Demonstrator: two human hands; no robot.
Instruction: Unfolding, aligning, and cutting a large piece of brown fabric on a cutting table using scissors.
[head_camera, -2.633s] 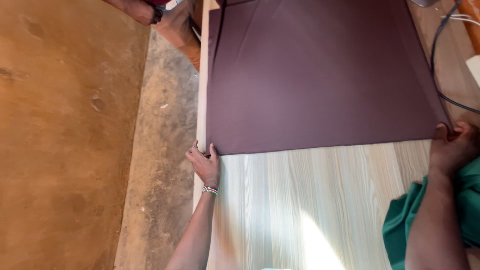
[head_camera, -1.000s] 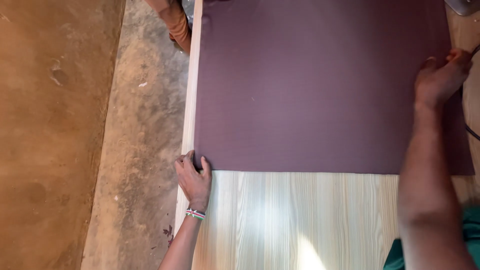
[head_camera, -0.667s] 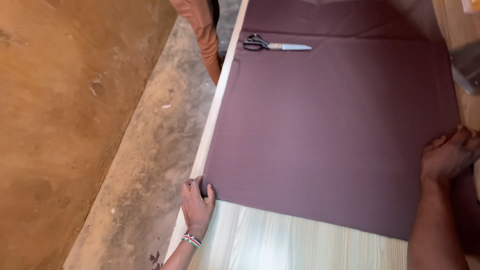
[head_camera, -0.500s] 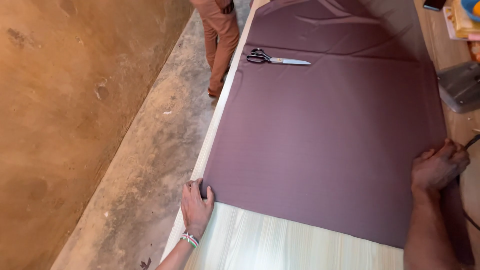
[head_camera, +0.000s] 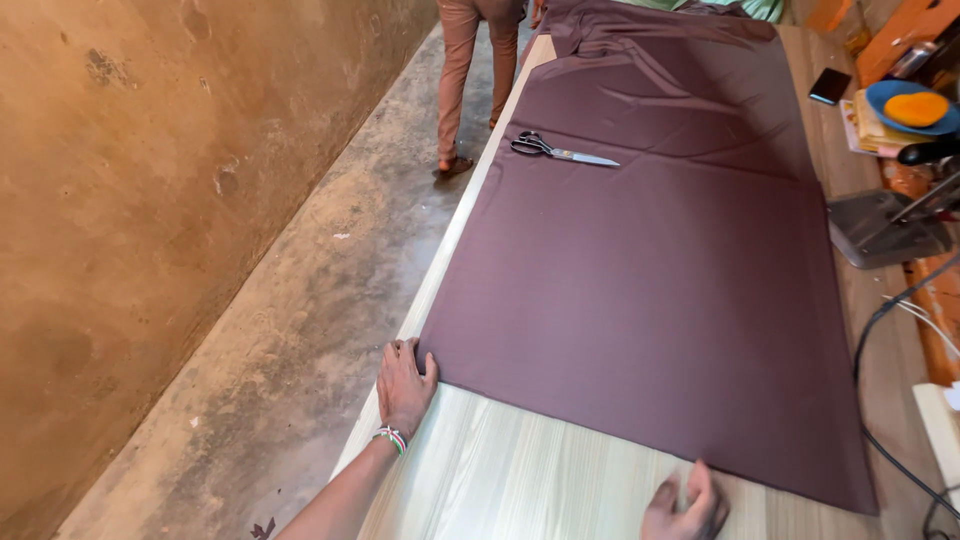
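Maroon cloth, smooth and matte, is lying spread along a long pale wood-grain table, its near hem crossing the tabletop. The left hand is pressing flat, fingers together, on the cloth's near-left corner at the table's left edge; the right hand is pinning the near hem, fingers curled, apparently keeping it taut. Steel scissors are resting farther up the fabric.

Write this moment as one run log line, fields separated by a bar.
left hand: on near-left corner of maroon cloth | right hand: on near edge | scissors: lying on cloth | table: light wood
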